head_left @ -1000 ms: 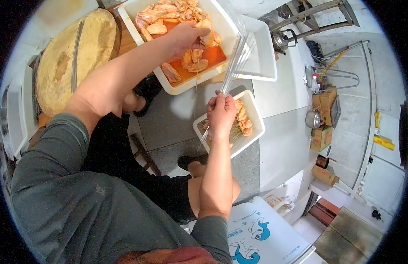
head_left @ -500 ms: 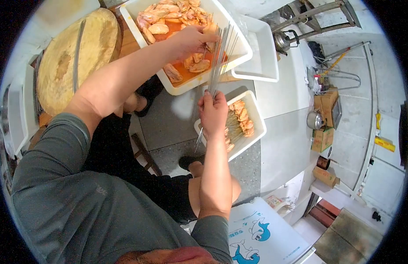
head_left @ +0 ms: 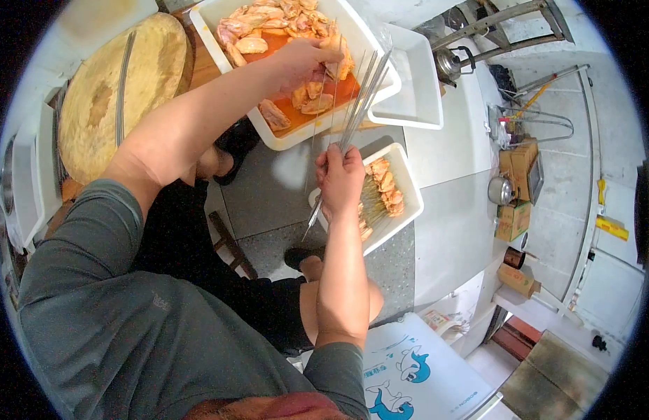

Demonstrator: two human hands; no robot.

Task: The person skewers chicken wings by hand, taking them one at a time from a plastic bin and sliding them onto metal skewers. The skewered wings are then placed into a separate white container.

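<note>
My right hand (head_left: 340, 180) is closed around a bundle of thin metal skewers (head_left: 363, 105), which fan out at the top and poke out below the fist. Up and to the left, my left hand (head_left: 307, 64) is over a white tub (head_left: 296, 142) of raw chicken wings (head_left: 258, 21) in reddish marinade. Its fingers pinch a thin skewer beside the bundle; their tips are partly hidden. Below and behind my right hand, a smaller white tub (head_left: 407, 218) holds skewered chicken pieces (head_left: 386, 189), partly covered by my wrist and forearm.
A round wooden chopping block (head_left: 93, 98) with skewers lying across it stands at the left. Another white tub (head_left: 429, 115) adjoins the marinade tub. A white chest with blue dolphins (head_left: 436, 364) is at the lower right. Kettles (head_left: 501, 190) and boxes (head_left: 513, 222) line the right side.
The bundle's upper ends have tilted to the right, away from my left hand. A few thin skewers now stand apart from it near my left fingers. Both hands stay nearly in place.
</note>
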